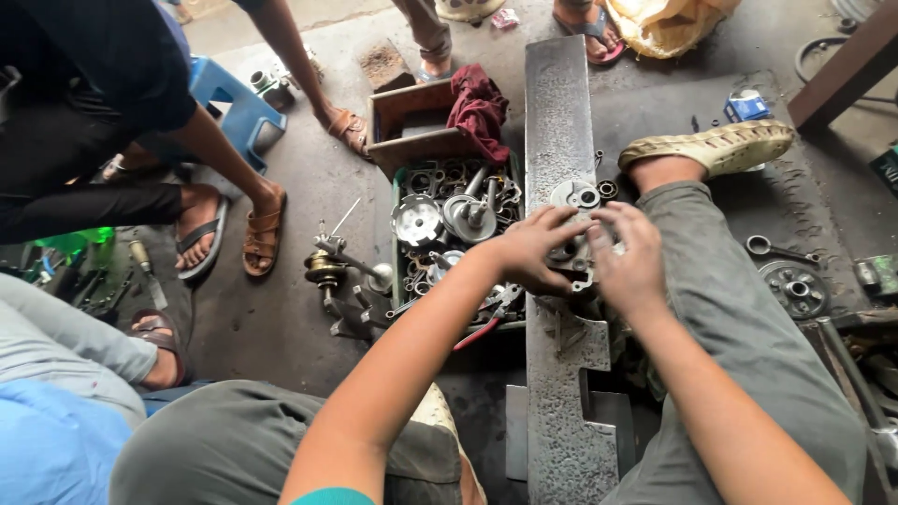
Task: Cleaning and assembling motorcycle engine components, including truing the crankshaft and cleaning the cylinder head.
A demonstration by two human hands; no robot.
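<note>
My left hand (528, 248) and my right hand (629, 257) both grip a grey metal engine casing (575, 201) that rests on a long steel beam (561, 112) lying on the floor. The fingers of each hand curl over the casing from either side, hiding most of it. Round bearing seats show on its far end. My right leg in grey trousers stretches along the beam's right side, ending in a tan shoe (716, 145).
A green tray (456, 234) of gears, discs and shafts sits left of the beam, with red-handled pliers (486, 323) at its near edge. A maroon rag (479, 108) lies on a wooden box. Loose parts (341, 271), a spanner (776, 249) and a round plate (795, 288) lie around. Other people's sandalled feet stand at left.
</note>
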